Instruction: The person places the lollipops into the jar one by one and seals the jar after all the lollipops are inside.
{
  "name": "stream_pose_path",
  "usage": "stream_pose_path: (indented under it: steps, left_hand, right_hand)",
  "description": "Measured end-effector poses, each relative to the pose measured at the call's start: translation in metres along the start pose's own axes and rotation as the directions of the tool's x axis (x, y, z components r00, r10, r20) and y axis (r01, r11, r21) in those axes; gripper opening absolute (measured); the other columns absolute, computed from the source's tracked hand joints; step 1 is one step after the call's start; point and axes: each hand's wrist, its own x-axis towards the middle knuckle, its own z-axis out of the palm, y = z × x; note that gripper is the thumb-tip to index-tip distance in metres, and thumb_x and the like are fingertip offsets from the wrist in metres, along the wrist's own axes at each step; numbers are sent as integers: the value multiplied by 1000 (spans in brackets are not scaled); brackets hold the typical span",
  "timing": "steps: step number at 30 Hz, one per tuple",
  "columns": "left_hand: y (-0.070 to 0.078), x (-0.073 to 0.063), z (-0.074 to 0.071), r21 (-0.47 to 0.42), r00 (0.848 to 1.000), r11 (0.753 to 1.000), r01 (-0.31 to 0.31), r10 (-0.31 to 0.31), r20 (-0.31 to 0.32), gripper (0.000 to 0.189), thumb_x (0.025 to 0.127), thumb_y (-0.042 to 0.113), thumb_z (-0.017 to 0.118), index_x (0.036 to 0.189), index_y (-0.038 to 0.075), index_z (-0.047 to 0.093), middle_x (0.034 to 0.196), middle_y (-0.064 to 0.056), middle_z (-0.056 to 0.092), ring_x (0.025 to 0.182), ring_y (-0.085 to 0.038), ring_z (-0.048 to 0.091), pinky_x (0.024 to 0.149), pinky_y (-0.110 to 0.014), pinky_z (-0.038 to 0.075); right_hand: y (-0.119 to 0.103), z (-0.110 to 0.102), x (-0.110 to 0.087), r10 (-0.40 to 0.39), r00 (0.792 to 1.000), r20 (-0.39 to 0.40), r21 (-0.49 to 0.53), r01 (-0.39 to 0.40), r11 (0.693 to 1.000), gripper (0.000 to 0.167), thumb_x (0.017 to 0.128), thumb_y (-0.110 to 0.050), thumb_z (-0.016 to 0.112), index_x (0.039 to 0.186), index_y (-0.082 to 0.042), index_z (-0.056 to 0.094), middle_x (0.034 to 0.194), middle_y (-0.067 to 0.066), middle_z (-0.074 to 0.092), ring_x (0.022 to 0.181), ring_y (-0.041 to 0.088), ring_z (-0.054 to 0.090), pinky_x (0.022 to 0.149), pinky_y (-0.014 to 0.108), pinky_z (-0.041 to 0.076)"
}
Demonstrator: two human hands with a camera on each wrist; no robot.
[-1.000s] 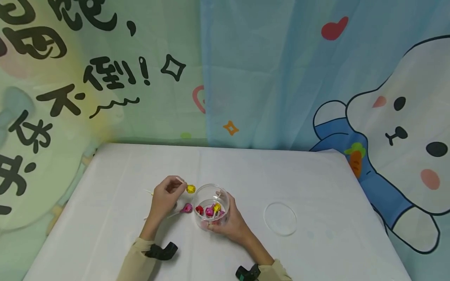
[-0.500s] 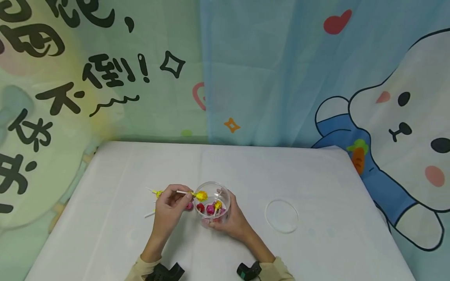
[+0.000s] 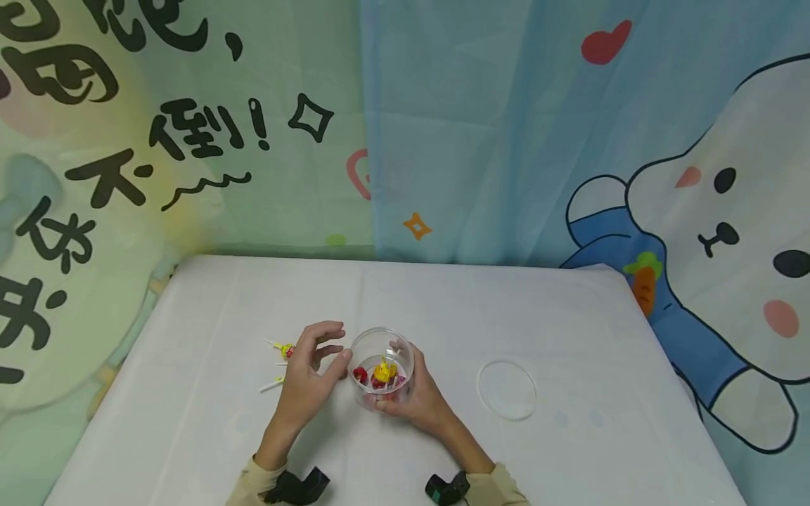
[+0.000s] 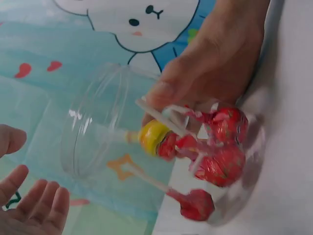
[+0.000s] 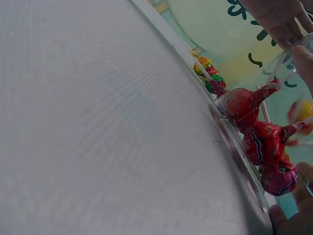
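A clear round jar [image 3: 358,346] with several wrapped lollipops in it stands mid-table. My right hand [image 3: 422,402] grips its right side, fingers and thumb around the wall. Inside, a yellow-topped lollipop [image 4: 152,136] is tilted among red ones, such as the red lollipop [image 4: 197,204] low in the left wrist view. Just left of the jar's mouth is my left hand [image 3: 309,376], its fingers spread and holding nothing. In the right wrist view, red-wrapped lollipops [image 5: 264,142] show through the wall.
More lollipops [image 3: 287,351] lie left of my left hand, partly hidden by it, with white sticks [image 3: 271,385] poking out. A clear round lid or ring [image 3: 479,391] rests on the white table [image 3: 601,422] to the right. A printed curtain [image 3: 481,140] hangs behind.
My left hand has brought a yellow lollipop from beside the jar over its mouth and let it go inside. The fingers have spread. My right hand keeps its grip on the jar.
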Motion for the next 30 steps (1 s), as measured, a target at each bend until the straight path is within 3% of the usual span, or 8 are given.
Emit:
stream_pose_path:
  steps: [4,7,11,14,20,24,30]
  left_hand:
    - [9,-6,-8,24,998,998,59,-59,-26,40,83,-6,68,121,-5,55,120,-15,58,109,-33,59,88,-26,56]
    - [0,-15,-15,19,997,997,74,-74,-37,41,84,-5,68,123,-3,55,120,-12,59,109,-23,60,88,-20,53]
    - [-22,-32,-29,-16,996,998,54,-55,-77,41,86,-5,66,125,1,54,120,-6,57,108,-10,59,88,-16,51]
    - [-27,-44,-41,-11,994,997,73,-74,-85,40,88,-4,64,126,-1,52,121,-8,56,110,-10,58,89,-14,50]
    - [-30,-64,-56,50,968,977,205,-195,-161,40,87,-2,67,125,-2,52,122,-17,58,111,-9,59,86,-11,49]
    - [-30,-72,-61,71,950,963,259,-241,-201,40,86,-2,68,124,-2,54,120,-14,60,108,-6,59,84,-10,49]
    - [-28,-78,-66,89,954,968,235,-212,-212,40,86,-4,68,123,-3,54,120,-10,60,106,-5,60,83,-9,49]
  right_hand:
    - [-1,1,0,-12,1000,4,-9,12,1000,101,72,-28,84,149,-17,20,149,8,40,132,27,46,114,55,31]
    - [-3,2,0,-9,1000,4,7,9,1000,103,71,-25,85,149,-16,20,149,8,41,133,27,46,115,55,30]
    - [-4,3,-1,2,1000,14,12,-2,1000,103,70,-26,85,150,-14,20,149,9,40,133,28,45,115,55,30]
    - [-3,3,-1,23,1000,18,9,-24,1000,103,71,-28,85,150,-16,19,150,8,39,134,28,44,115,54,31]
    - [-1,1,2,32,999,14,12,-33,999,102,71,-26,84,150,-17,19,151,8,38,136,29,42,115,54,30]
    - [0,2,2,27,1000,14,12,-27,1000,102,72,-26,84,150,-17,19,151,8,38,137,28,41,115,53,29]
    - [-1,3,2,34,999,12,8,-34,999,103,71,-27,85,150,-18,19,151,7,38,137,29,41,114,54,31]
